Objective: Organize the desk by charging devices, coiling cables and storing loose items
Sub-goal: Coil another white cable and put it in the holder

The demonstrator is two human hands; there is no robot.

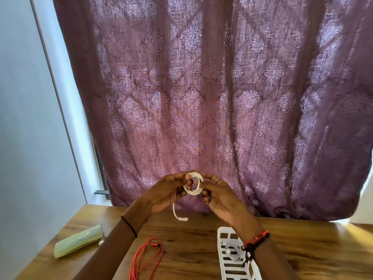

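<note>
Both hands [193,190] grip a white cable coil [193,184], fingers hiding its far side.

I see both hands raised above the wooden desk [181,251], in front of a purple patterned curtain [201,87]. My left hand [163,196] and right hand [220,199] pinch a white cable [193,183] wound into a small coil between the fingertips; its loose end (plug tip included) dangles below. On the desk lie a red cable [148,257], a pale green case [78,241] at left, and a white slotted tray [228,265] holding a clear coiled cable [232,252].
</note>
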